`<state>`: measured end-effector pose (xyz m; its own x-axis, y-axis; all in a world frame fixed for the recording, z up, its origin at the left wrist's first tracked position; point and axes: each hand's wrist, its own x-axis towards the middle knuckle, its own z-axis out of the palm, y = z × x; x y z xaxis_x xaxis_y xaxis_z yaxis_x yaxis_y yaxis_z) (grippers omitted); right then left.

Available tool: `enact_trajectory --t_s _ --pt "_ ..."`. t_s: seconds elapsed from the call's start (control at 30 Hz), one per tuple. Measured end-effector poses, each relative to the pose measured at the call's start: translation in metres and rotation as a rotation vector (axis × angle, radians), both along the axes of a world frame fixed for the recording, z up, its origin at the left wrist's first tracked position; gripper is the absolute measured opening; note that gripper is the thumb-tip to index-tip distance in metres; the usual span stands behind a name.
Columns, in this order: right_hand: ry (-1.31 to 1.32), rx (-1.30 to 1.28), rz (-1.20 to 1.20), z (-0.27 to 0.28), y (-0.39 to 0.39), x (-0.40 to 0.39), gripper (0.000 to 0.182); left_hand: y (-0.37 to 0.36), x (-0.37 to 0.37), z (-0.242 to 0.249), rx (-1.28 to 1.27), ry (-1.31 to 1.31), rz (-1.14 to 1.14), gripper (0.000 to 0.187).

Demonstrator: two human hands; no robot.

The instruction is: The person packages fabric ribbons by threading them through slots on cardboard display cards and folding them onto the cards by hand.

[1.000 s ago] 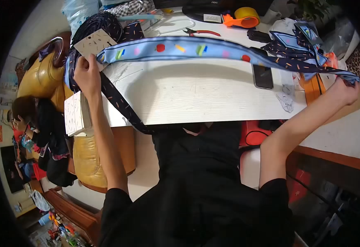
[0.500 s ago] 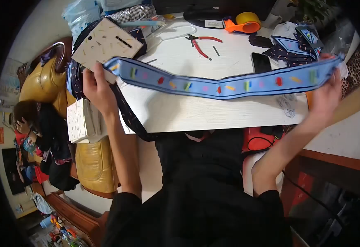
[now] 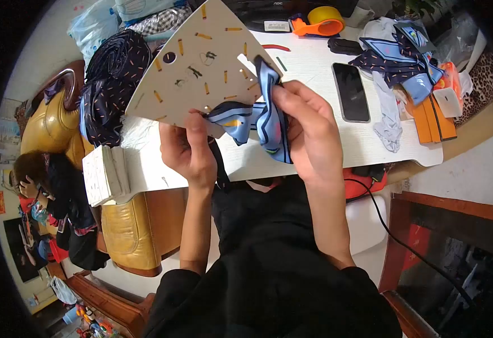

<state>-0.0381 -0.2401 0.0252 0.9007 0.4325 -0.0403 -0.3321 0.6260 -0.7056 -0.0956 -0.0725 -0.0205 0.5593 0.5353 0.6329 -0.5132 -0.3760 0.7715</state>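
Observation:
A cream card (image 3: 190, 67) with pencil prints, a round hole and a slot is tilted above the table. My left hand (image 3: 190, 149) pinches the card's lower edge together with one end of a light-blue patterned scarf (image 3: 238, 125). The scarf is bunched below and in front of the card, and its dark-edged folds rise near the slot. My right hand (image 3: 311, 124) has its fingers closed round the scarf's other part by the card's right corner. The fingertips behind the fabric are hidden.
On the white table (image 3: 201, 169) are a black phone (image 3: 351, 93), a tape dispenser (image 3: 319, 23), folded scarves (image 3: 396, 62), orange boxes (image 3: 431, 121) and a stack of cards (image 3: 104, 174). A dark fabric pile (image 3: 114, 84) lies left. Another person (image 3: 69, 197) is at the far left.
The scarf, stretched wide between both hands before, is now gathered near the card. My right hand moved left and inward, my left hand moved right, and the card is now raised in front.

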Motion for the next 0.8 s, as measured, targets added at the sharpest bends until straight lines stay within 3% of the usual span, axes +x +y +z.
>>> enact_trajectory --t_s 0.23,0.33,0.37,0.5,0.6,0.8 --pt "0.084 -0.013 0.020 -0.008 0.003 -0.006 0.013 0.001 -0.003 -0.012 0.086 -0.059 -0.001 0.023" --pt "0.181 0.091 0.040 -0.017 0.006 -0.008 0.019 0.003 0.000 -0.022 0.121 -0.105 0.073 0.020" --pt "0.324 0.039 -0.028 -0.004 0.012 -0.012 0.023 0.004 0.001 -0.026 0.132 -0.119 0.113 0.018" --pt "0.321 0.055 0.077 -0.007 0.010 -0.014 0.034 0.002 0.000 -0.038 0.073 -0.133 0.065 0.017" --pt "0.231 0.243 0.234 -0.023 0.004 -0.010 0.025 0.000 0.001 -0.044 0.082 -0.144 0.085 0.018" --pt "0.305 0.122 0.017 -0.018 0.009 -0.017 0.022 -0.001 -0.004 -0.050 0.188 -0.136 0.093 0.014"
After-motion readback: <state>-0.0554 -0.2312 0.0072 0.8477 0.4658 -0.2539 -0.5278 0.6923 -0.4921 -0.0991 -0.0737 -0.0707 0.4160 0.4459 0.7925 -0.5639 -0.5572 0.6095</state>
